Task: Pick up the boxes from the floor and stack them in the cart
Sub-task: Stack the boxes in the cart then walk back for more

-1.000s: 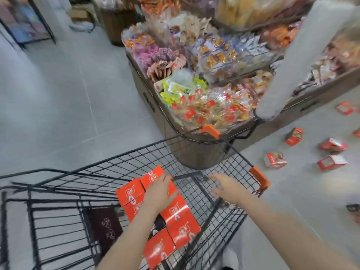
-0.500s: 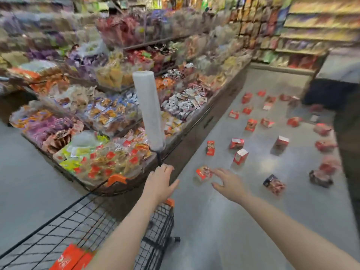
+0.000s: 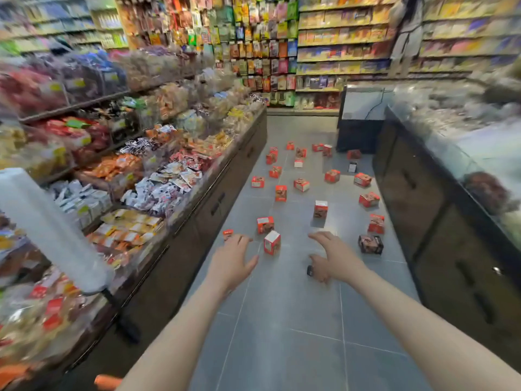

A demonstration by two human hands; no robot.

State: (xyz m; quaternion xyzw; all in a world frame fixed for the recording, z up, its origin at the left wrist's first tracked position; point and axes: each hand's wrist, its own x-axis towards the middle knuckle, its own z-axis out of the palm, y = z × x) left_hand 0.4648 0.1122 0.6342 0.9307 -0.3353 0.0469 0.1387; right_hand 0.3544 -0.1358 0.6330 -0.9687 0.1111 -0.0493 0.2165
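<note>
Several small red boxes lie scattered over the grey tiled aisle floor ahead. The nearest red box (image 3: 272,242) stands upright with a white top, between my two hands. My left hand (image 3: 231,261) reaches forward with relaxed fingers and holds nothing. My right hand (image 3: 332,256) also reaches forward, fingers spread and empty. Another red box (image 3: 265,224) sits just beyond, and a dark box (image 3: 370,244) lies right of my right hand. Of the cart, only an orange handle tip (image 3: 108,382) shows at the bottom edge.
A snack display counter (image 3: 225,193) runs along the left of the aisle. A dark glass-topped counter (image 3: 439,221) lines the right. A white roll on a stand (image 3: 53,235) leans at the left. Stocked shelves close the far end.
My view swung from the cart up and right to the aisle. Both hands left the cart and now stretch out toward the boxes on the floor.
</note>
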